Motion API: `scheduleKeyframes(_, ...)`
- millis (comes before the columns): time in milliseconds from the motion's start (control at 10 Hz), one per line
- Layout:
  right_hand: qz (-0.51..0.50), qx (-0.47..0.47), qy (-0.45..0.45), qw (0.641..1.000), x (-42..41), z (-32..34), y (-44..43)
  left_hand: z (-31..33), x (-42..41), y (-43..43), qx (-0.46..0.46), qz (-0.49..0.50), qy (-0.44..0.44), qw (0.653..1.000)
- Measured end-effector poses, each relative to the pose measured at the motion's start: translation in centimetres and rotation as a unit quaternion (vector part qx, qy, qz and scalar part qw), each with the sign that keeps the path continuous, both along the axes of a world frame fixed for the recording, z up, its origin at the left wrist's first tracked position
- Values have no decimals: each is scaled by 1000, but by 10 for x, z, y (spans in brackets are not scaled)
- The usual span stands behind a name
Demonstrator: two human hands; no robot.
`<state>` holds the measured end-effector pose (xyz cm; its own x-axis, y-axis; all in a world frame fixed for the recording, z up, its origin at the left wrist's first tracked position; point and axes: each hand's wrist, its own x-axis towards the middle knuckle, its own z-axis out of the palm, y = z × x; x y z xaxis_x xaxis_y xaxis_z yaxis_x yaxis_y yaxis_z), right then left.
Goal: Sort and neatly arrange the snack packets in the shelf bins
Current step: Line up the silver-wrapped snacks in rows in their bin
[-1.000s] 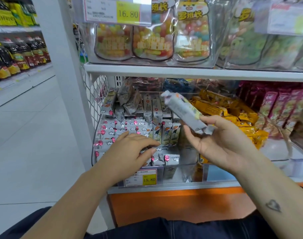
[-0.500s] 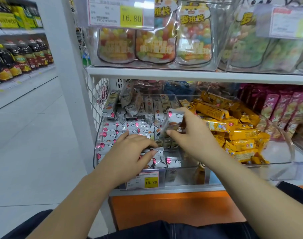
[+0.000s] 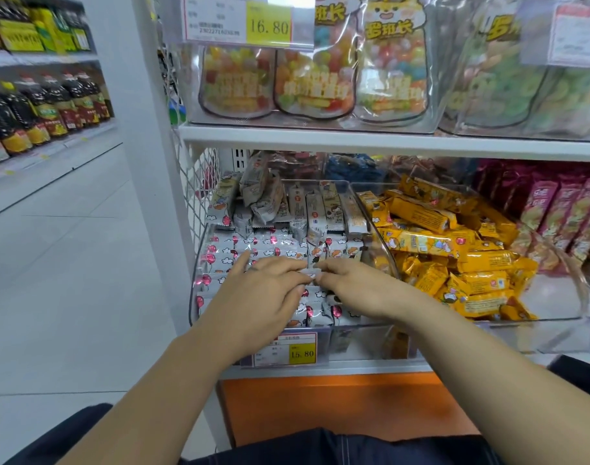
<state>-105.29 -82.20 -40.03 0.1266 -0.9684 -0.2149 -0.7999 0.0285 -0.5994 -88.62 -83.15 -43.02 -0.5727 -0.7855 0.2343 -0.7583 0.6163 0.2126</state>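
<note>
A shop aisle: a white shelf (image 3: 387, 142) in front of me, pale floor off to my left. My left hand (image 3: 263, 290) lies on the flat rows of grey packets (image 3: 253, 245), fingers straight and close together. I press there so the row does not slide while I fit one more in. My right hand (image 3: 360, 286) meets it fingertip to fingertip and seems to pinch the end of a single packet (image 3: 307, 274), though the grip is partly hidden. I judge I am slotting it into the gap at the row's right end.

All this sits in the clear bin (image 3: 360, 340) at the shelf's left end, with a price tag (image 3: 287, 350) on its front. Behind the flat rows, more grey ones stand upright (image 3: 315, 209), some leaning and not yet straightened. The next bin (image 3: 555, 297) holds yellow packets (image 3: 431, 243) in a loose heap, which will need the same work. Pink packets (image 3: 562, 209) lie further right, and candy bags (image 3: 317, 78) fill the tier above.
</note>
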Motion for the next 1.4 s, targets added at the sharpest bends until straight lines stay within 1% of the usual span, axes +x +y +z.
scheduleKeyframes(100,-35,-210,35,976,-7,13,2,-1,0,-2,9,-1,1,1000)
scheduleKeyframes(200,-69,-326,170,928,-26,20,-11,-2,0,-1,16,-1,9,1000)
scheduleKeyframes(300,-69,-254,323,909,-37,19,-29,-3,0,-2,15,-3,9,1000)
scheduleKeyframes(400,-60,-258,383,885,-36,17,-42,-3,0,-2,19,-2,8,1000)
scheduleKeyframes(500,-66,-298,418,856,-32,18,-48,-3,0,-4,18,-3,4,1000)
scheduleKeyframes(600,-69,-346,395,848,-34,16,-48,-3,1,-3,18,-4,3,1000)
scheduleKeyframes(700,-85,-391,325,857,-37,16,-37,-3,1,-3,17,-4,0,1000)
scheduleKeyframes(800,-112,-437,252,856,-47,15,-19,-3,1,-3,16,-3,-4,1000)
scheduleKeyframes(900,-158,-472,158,853,-57,12,3,-3,1,-3,17,-3,-4,1000)
scheduleKeyframes(1000,-223,-451,-49,863,-62,7,22,-3,1,-3,15,-5,3,1000)
scheduleKeyframes(1100,-287,-313,-325,845,-60,7,35,-3,0,-3,15,-6,11,1000)
scheduleKeyframes(1200,-283,-141,-591,742,-56,10,43,-3,0,-3,16,-4,4,1000)
scheduleKeyframes(1300,-265,-11,-726,635,-53,15,49,-3,0,-4,15,-5,4,1000)
scheduleKeyframes(1400,-199,50,-786,583,-51,16,55,-4,0,-4,9,-5,9,1000)
